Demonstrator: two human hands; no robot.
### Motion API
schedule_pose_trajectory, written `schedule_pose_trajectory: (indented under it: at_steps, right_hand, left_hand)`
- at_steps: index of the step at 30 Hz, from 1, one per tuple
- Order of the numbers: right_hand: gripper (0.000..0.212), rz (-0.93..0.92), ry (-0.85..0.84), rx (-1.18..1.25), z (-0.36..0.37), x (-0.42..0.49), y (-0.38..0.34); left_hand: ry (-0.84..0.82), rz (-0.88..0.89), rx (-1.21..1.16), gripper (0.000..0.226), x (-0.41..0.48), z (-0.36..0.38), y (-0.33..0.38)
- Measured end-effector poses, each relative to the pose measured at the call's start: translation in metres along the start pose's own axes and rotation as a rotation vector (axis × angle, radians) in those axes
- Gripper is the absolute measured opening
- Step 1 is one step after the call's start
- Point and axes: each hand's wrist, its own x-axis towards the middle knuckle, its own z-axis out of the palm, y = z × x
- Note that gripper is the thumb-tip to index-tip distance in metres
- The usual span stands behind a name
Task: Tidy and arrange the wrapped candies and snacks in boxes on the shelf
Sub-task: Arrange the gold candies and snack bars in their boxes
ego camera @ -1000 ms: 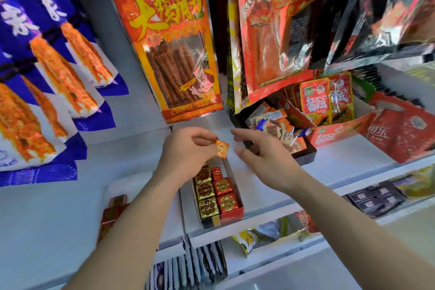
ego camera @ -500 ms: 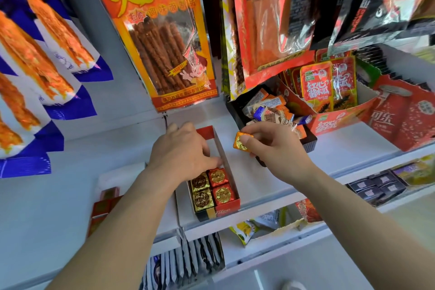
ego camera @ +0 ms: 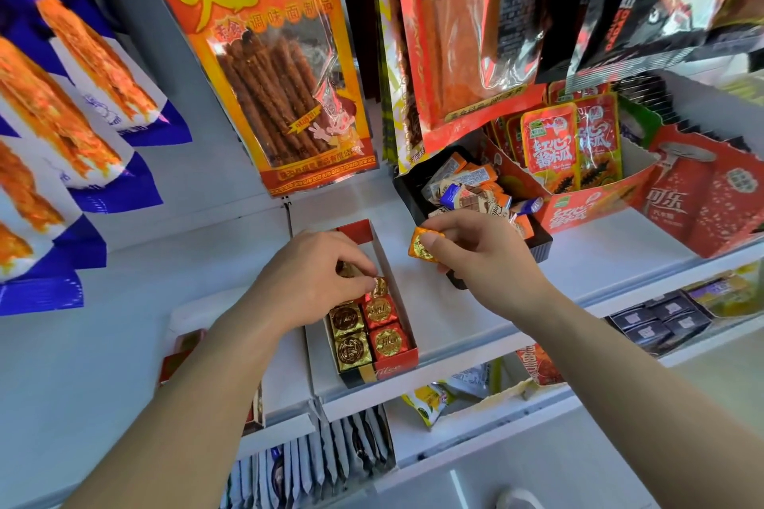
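The left hand (ego camera: 322, 277) pinches a foil-wrapped candy (ego camera: 378, 286) into its row in the red box (ego camera: 397, 360) at the white shelf's (ego camera: 463, 314) front edge. Just right, the right hand (ego camera: 492, 260) grips an orange-foil candy (ego camera: 422, 247) above the shelf; it likely goes into the box's bare back half next. Snack bags (ego camera: 285, 95) hang behind.

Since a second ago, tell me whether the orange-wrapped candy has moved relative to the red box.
Yes. The orange-wrapped candy, now pinched by the right hand, moved rightward off the red box toward the black box.
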Motion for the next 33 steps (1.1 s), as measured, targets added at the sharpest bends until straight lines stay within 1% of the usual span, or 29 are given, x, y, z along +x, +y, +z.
schedule_pose_trajectory:
  at_steps: [3,5,6,8,10,12,15,18,20,23,27,31,33]
  right_hand:
    - [0.016,0.009,0.003,0.016,0.001,-0.001,-0.004]
    - [0.017,-0.006,-0.013,0.027,0.0,-0.003,-0.009]
    - [0.018,-0.018,-0.036,0.042,-0.001,-0.005,-0.013]
    - [0.021,-0.029,-0.109,0.124,-0.003,-0.01,-0.022]
    - [0.023,-0.017,-0.177,0.232,-0.002,-0.016,-0.031]
    - [0.026,0.016,-0.179,0.325,0.002,-0.021,-0.039]
    - [0.037,0.089,-0.13,0.43,0.002,-0.025,-0.049]
    - [0.038,0.109,-0.11,0.455,-0.002,-0.035,-0.059]
    - [0.037,0.114,-0.091,0.477,0.0,-0.044,-0.065]
    - [0.031,0.11,-0.042,0.492,0.005,-0.053,-0.073]
    - [0.033,0.095,0.004,0.391,0.012,-0.052,-0.083]
    - [0.029,0.133,-0.048,0.363,0.024,-0.047,-0.087]
    - [0.036,0.154,-0.048,0.362,0.028,-0.043,-0.086]
  left_hand:
    - [-0.017,-0.014,-0.056,0.009,-0.004,0.001,0.006]
    - [0.06,-0.028,-0.131,0.012,-0.006,0.001,0.008]
    - [0.12,-0.043,-0.205,0.015,-0.008,0.0,0.007]
    - [0.193,-0.047,-0.44,0.02,-0.013,-0.006,0.006]
    - [0.183,-0.038,-0.711,0.02,-0.023,-0.01,0.011]
    - [0.159,-0.04,-0.895,0.018,-0.032,-0.012,0.018]
    - [0.15,-0.031,-1.037,0.019,-0.041,-0.015,0.022]
    - [0.131,-0.015,-1.155,0.022,-0.048,-0.022,0.022]
    - [0.094,0.021,-1.2,0.026,-0.053,-0.025,0.023]
    - [0.051,0.069,-1.192,0.032,-0.059,-0.028,0.024]
    - [0.035,0.077,-1.162,0.035,-0.066,-0.031,0.024]
    - [0.085,0.043,-1.074,0.035,-0.064,-0.029,0.015]
    - [0.105,0.011,-1.025,0.034,-0.061,-0.026,0.009]
